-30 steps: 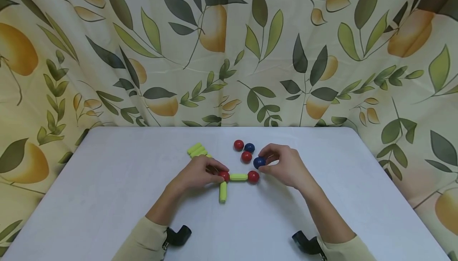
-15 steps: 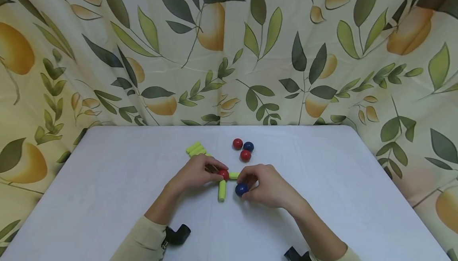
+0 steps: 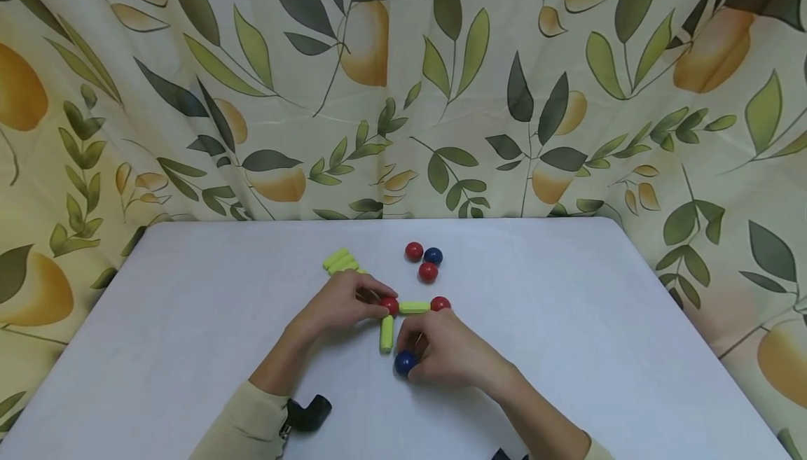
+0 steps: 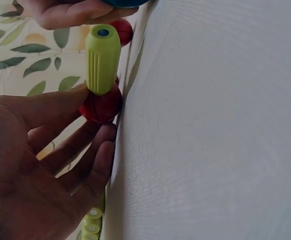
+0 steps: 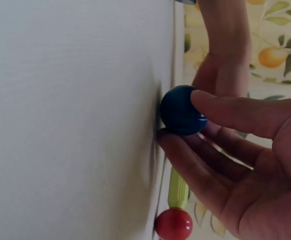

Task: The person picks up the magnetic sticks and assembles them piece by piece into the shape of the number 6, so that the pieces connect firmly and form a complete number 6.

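My left hand (image 3: 343, 300) pinches a red ball (image 3: 390, 306) at the corner of a joined piece. One yellow-green rod (image 3: 387, 335) runs from that ball toward me, its free end showing a small dark dot in the left wrist view. A second rod (image 3: 415, 307) goes right to another red ball (image 3: 440, 303), partly covered by my right hand. Between thumb and fingers my right hand (image 3: 450, 351) holds a blue ball (image 5: 182, 111), low over the table, just right of and nearer than the first rod's free end. The two appear apart.
Behind the joined piece, two red balls (image 3: 414, 251) and a blue ball (image 3: 433, 256) lie grouped on the white table (image 3: 567, 292). Several yellow-green rods (image 3: 341, 261) lie side by side beyond my left hand. A patterned curtain (image 3: 403, 117) hangs past the far edge.
My right hand has carried the blue ball from beside the right red ball toward me and left, near the rod's free end. My left hand stays on its red ball.
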A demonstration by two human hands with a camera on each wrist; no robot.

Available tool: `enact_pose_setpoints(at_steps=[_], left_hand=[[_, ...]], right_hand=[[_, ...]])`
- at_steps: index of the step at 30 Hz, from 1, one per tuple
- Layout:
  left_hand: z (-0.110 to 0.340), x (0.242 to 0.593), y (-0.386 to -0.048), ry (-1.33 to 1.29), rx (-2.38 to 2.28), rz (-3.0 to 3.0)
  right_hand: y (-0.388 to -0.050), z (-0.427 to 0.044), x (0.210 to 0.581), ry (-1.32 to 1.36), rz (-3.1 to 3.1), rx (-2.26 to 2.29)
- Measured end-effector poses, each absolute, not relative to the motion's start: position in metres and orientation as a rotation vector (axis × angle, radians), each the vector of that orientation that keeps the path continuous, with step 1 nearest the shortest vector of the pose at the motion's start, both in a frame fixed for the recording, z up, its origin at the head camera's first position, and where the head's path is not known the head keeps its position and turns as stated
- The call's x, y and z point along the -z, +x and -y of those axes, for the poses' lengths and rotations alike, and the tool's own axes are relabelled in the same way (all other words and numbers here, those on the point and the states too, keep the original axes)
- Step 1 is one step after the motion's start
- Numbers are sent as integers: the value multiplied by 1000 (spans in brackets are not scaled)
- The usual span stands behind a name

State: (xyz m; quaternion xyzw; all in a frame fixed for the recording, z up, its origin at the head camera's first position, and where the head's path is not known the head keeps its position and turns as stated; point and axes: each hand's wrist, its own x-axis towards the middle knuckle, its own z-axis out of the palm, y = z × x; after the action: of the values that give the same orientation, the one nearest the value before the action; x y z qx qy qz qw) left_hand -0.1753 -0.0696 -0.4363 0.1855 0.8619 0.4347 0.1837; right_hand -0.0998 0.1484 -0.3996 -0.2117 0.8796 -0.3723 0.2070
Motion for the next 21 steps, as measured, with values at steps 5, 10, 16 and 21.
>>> enact_pose_setpoints(at_steps=[5,10,16,21], left_hand=[[70,436,-175,531,-1241,-2432],[71,437,-175,563,-1247,-2431],[72,437,-175,585,-1238,-2450],[72,438,-177,594,-1230,-2449]], right_hand=[[-98,-144,401,-589,-2444,1044],[-96,-139,403,-616,-2442,1060],[-93,-134,404,-670,-2469,1091],[-91,-132,404,-655,-2455,1120]])
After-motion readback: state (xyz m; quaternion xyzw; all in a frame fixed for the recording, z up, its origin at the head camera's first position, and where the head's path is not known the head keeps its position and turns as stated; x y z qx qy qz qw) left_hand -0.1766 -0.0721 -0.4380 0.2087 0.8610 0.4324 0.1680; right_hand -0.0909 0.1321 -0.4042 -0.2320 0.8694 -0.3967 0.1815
